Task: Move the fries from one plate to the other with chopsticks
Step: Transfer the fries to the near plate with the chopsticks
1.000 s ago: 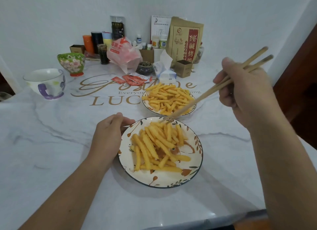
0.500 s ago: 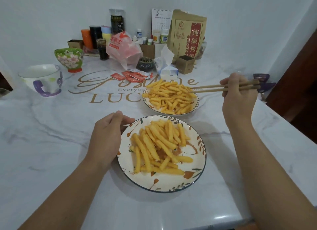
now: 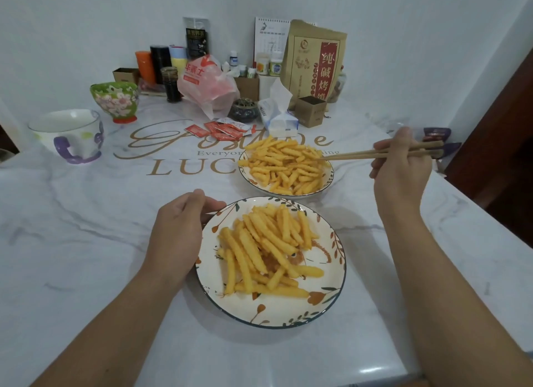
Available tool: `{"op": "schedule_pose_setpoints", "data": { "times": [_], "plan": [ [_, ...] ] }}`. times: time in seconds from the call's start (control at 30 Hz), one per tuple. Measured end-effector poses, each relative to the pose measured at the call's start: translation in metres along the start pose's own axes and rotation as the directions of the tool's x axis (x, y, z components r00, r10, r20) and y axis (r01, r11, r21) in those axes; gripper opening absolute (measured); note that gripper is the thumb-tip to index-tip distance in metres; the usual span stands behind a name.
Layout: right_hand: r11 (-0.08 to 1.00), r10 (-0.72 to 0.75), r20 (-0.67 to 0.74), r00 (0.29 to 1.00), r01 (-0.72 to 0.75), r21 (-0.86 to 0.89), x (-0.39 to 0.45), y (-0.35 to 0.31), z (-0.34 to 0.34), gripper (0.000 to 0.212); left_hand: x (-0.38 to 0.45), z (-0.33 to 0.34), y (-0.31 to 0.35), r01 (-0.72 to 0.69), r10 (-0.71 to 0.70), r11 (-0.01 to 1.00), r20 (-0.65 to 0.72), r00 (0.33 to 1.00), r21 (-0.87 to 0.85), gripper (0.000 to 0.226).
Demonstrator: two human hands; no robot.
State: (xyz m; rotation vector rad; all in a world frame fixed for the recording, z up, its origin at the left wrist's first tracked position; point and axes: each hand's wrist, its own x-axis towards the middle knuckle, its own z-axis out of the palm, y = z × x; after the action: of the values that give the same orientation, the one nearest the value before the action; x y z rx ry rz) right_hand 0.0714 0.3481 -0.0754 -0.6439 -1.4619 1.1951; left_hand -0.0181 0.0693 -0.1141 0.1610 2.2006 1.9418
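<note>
Two plates of crinkle-cut fries sit on the marble table. The near plate (image 3: 288, 311) has a leaf pattern and a loose heap of fries (image 3: 268, 248). The far plate (image 3: 253, 182) is piled with fries (image 3: 285, 164). My right hand (image 3: 401, 170) grips a pair of wooden chopsticks (image 3: 354, 155), held level, tips at the right edge of the far pile. My left hand (image 3: 176, 236) holds the near plate's left rim, fingers curled over it.
At the back stand a white mug (image 3: 69, 136), a floral bowl (image 3: 115, 99), ketchup sachets (image 3: 222, 128), a tissue pack (image 3: 278, 112), a small box (image 3: 311, 111), a brown paper bag (image 3: 313, 61), a plastic bag (image 3: 206, 84) and several jars. The table edge runs along the right.
My right hand dropped and turned the chopsticks from steeply slanted to level, then slid their tips left into the far plate's fries. The left hand stayed on the near plate.
</note>
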Motion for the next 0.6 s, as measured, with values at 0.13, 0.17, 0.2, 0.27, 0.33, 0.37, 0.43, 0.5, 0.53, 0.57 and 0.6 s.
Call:
{"op": "schedule_pose_setpoints", "data": {
  "times": [0.13, 0.17, 0.2, 0.27, 0.33, 0.37, 0.43, 0.5, 0.53, 0.57, 0.6],
  "plan": [
    [0.979, 0.061, -0.096, 0.993, -0.041, 0.201, -0.005, -0.021, -0.005, 0.055, 0.0, 0.0, 0.002, 0.005, -0.005, 1.0, 0.005, 1.0, -0.012, 0.045],
    [0.965, 0.093, -0.086, 0.992, -0.068, 0.254, -0.007, -0.029, -0.005, 0.056, -0.001, -0.001, 0.002, 0.008, -0.007, 1.0, 0.007, 1.0, -0.015, 0.045],
    [0.951, 0.126, -0.052, 0.991, -0.106, 0.291, -0.011, -0.037, -0.004, 0.058, -0.001, -0.001, 0.002, 0.009, -0.008, 1.0, 0.009, 1.0, -0.018, 0.044],
    [0.933, 0.178, 0.071, 0.982, -0.191, 0.304, -0.023, -0.053, -0.001, 0.059, -0.002, -0.001, 0.002, 0.009, -0.008, 1.0, 0.012, 1.0, -0.02, 0.044],
    [0.935, 0.208, 0.199, 0.958, -0.254, 0.249, -0.04, -0.066, 0.001, 0.06, -0.001, -0.002, 0.002, 0.003, -0.003, 1.0, 0.017, 1.0, -0.028, 0.045],
    [0.941, 0.215, 0.249, 0.944, -0.268, 0.207, -0.049, -0.07, 0.001, 0.06, 0.0, -0.003, 0.002, 0.005, -0.004, 0.999, 0.019, 1.0, -0.034, 0.045],
    [0.957, 0.212, 0.311, 0.927, -0.262, 0.128, -0.068, -0.078, 0.0, 0.063, 0.0, -0.003, 0.003, 0.013, -0.012, 0.999, 0.024, 1.0, -0.044, 0.046],
    [0.972, 0.191, 0.349, 0.918, -0.225, 0.06, -0.086, -0.084, -0.001, 0.065, 0.0, -0.004, 0.002, 0.015, -0.014, 0.999, 0.027, 1.0, -0.047, 0.047],
    [0.98, 0.171, 0.368, 0.914, -0.196, 0.033, -0.093, -0.087, -0.001, 0.063, 0.0, -0.004, 0.002, 0.015, -0.013, 0.999, 0.028, 1.0, -0.049, 0.048],
    [0.986, 0.147, 0.392, 0.908, -0.166, 0.015, -0.099, -0.089, -0.001, 0.061, 0.0, -0.005, 0.002, 0.014, -0.013, 0.999, 0.029, 0.999, -0.05, 0.049],
    [0.99, 0.126, 0.416, 0.901, -0.142, 0.008, -0.104, -0.091, -0.001, 0.059, 0.0, -0.005, 0.002, 0.013, -0.012, 0.999, 0.029, 0.999, -0.05, 0.049]
  ]
}}
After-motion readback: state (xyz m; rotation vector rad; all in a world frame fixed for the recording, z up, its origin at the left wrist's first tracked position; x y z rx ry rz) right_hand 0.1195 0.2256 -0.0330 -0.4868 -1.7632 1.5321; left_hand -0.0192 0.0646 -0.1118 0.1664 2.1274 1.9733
